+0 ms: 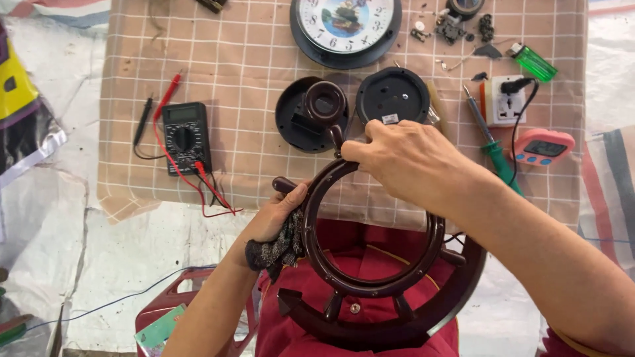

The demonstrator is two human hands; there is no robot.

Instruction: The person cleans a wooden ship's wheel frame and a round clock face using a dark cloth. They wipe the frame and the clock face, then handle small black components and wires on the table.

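Ship's-wheel frame (370, 277), dark brown glossy plastic: a round ring with short turned spokes and an outer arc below, hollow at the centre, held upright over the person's red-clad lap, just off the near edge of the cloth. Right hand (403, 158) grips the ring's top beside a spoke handle, fingers curled closed on the rim. Left hand (274, 215) holds the ring's left side, fingers wrapped round a mottled grey rag (278, 248) pressed against the frame.

Checked cloth (251, 66), beige with a white grid, matte and creased, carries the rest:

- Clock dial (345, 26), round, white face with a painted centre in a dark rim, at the far edge, middle.
- Back cover (393, 96), black flat plastic disc, near the middle, partly behind the right hand.
- Dished black housing (301, 122) with a brown glossy hub (325, 102) set in it, just left of the back cover.
- Multimeter (185, 137), black, rectangular, round dial, with red and black probe leads, toward the left edge.
- Soldering iron (489, 139), green handle, slim metal tip, toward the right edge.
- White socket adapter (506, 100), a black plug seated in it.
- Pink timer (544, 147), rounded, small screen.
- Green lighter (534, 63), translucent, far right corner.
- Small clock-movement parts (453, 28) (black, too small to sort), far edge.
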